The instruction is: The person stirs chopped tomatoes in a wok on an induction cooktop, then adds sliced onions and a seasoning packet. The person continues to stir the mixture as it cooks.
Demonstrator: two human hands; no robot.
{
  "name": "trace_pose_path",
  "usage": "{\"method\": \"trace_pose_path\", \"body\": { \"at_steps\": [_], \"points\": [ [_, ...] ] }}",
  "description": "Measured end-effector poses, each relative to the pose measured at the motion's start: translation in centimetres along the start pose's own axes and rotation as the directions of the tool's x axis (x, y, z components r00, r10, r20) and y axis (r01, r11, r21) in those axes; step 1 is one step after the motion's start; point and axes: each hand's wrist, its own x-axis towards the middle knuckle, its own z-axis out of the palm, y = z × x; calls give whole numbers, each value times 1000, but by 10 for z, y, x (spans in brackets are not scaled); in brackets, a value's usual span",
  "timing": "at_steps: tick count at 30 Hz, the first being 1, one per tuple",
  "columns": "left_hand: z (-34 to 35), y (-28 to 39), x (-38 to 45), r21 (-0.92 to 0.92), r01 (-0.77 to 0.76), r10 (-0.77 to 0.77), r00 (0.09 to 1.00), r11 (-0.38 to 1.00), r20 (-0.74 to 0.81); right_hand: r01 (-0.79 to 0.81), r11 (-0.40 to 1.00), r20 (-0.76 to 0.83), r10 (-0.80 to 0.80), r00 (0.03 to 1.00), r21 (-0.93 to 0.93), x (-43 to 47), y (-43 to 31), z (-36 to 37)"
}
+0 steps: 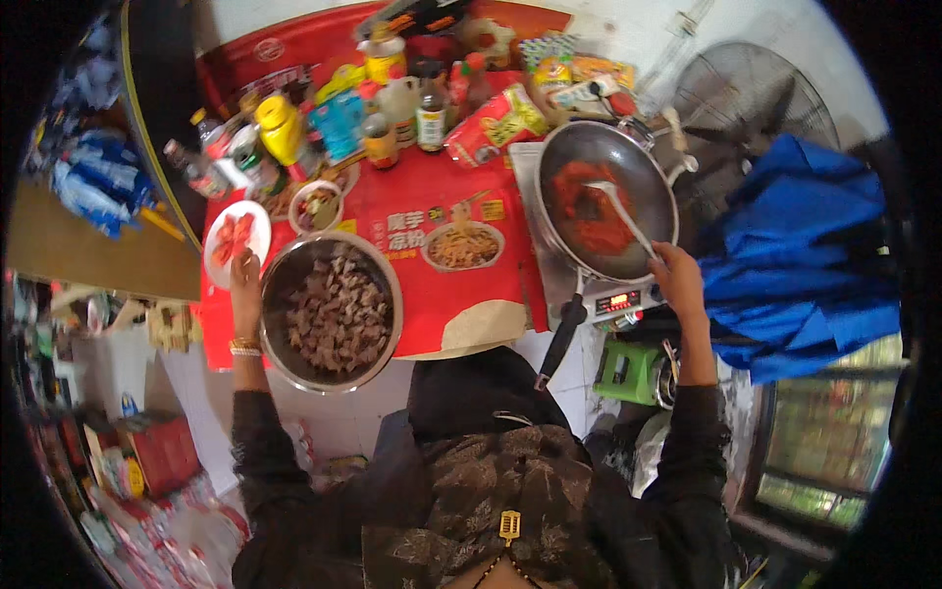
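My right hand point(675, 272) grips the handle of a pale spatula point(625, 213), whose head rests in red sauce point(581, 228) inside a dark wok point(647, 184). The wok stands on an induction cooker point(541, 243) with a lit display. My left hand point(246, 269) is over the near edge of a white plate point(261, 232) of red pieces, possibly tomato point(229, 234). Whether its fingers hold a piece or the rim cannot be told. Right of that wrist is a metal bowl point(399, 302) full of cut brown meat point(342, 313).
Seasoning bottles point(430, 121) and packets crowd the back of the red-covered table point(383, 177). A small bowl of spices point(316, 208) sits behind the metal bowl. The wok's black handle point(563, 339) juts past the near edge. A fan point(751, 103) and blue cloth point(795, 258) stand right.
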Motion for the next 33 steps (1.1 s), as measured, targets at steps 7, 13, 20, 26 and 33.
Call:
{"method": "trace_pose_path", "body": {
  "at_steps": [7,13,20,26,33],
  "points": [
    [50,-95,117,-112,581,-506,774,806,381,49,996,73,-44,996,-71,-79,-25,-101],
    [68,-13,118,-132,754,-560,582,644,590,-50,987,213,81,974,-151,-85,-17,-99],
    [91,-26,143,-230,881,-630,459,413,626,50,996,37,-48,998,-69,1,-17,-27],
    [69,-20,151,-323,790,-545,599,521,587,72,996,199,-59,978,-60,-34,-13,-127],
    [51,128,78,-367,718,-352,639,591,684,127,992,243,-128,962,17,-24,3,-59]
  ]
}}
